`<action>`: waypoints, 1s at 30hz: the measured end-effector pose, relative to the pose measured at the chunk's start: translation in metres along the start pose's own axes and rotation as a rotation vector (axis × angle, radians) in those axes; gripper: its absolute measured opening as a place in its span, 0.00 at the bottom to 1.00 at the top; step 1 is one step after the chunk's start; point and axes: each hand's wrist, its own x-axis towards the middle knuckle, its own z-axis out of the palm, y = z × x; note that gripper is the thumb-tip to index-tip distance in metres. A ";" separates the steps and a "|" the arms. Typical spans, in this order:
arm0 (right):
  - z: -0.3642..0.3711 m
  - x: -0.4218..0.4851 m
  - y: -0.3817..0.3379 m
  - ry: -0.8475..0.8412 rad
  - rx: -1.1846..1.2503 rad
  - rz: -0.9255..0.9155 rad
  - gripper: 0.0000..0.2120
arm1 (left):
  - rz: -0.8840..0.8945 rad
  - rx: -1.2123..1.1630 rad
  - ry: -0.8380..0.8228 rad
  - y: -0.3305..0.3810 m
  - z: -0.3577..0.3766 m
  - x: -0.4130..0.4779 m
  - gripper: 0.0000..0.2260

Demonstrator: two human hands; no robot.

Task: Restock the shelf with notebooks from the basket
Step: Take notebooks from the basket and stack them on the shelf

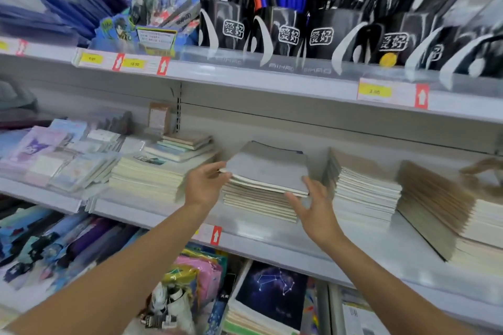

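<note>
1. While both bare forearms reach up from the bottom of the view, the person's left hand (pixel 204 184) pinches the near left corner of a thin grey-covered notebook (pixel 268 167) with white page edges. Its fingers lie over the cover and its thumb is under the corner.
2. The right hand (pixel 313 205) is spread wide and grips nothing. Its thumb tip touches the notebook's near right corner, and its other fingers fan out against the front of the pile of cream-edged notebooks (pixel 258 205) below.
3. The grey-covered notebook lies cover up on top of that pile, on the middle white metal shelf (pixel 272 238).
4. Its near edge runs roughly along the shelf front and its far edge faces the back wall. The pinched left corner appears slightly raised off the pile, so the notebook tilts down towards the right.
5. It looks longer from side to side than front to back, though the wide-angle view leaves the long axis uncertain.
6. A taller stack of white-edged notebooks (pixel 364 190) stands just beside the pile on the right, with a slumped brown kraft-covered stack (pixel 435 198) beyond it.
7. A cream paperback stack (pixel 147 175) sits to the left, and black pen cups (pixel 226 27) line the shelf above.
</note>
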 end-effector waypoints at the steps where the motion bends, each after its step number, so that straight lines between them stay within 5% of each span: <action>1: 0.001 0.007 0.006 0.003 -0.033 -0.015 0.31 | 0.012 0.016 0.005 -0.002 0.002 0.004 0.16; 9: 0.004 0.051 0.015 -0.041 -0.076 0.020 0.28 | 0.046 0.227 0.000 -0.017 0.023 0.041 0.17; 14: 0.004 0.066 0.030 0.080 -0.331 -0.052 0.27 | 0.055 0.209 0.031 -0.028 0.028 0.056 0.17; 22: 0.003 0.067 0.029 -0.011 -0.286 0.008 0.27 | 0.020 0.102 0.084 -0.042 0.033 0.065 0.18; 27: 0.001 0.071 0.028 -0.107 -0.265 0.084 0.29 | -0.015 0.152 -0.020 -0.043 0.024 0.067 0.16; 30: 0.001 0.071 0.028 -0.149 -0.259 0.137 0.39 | 0.017 0.204 -0.140 -0.043 0.016 0.064 0.18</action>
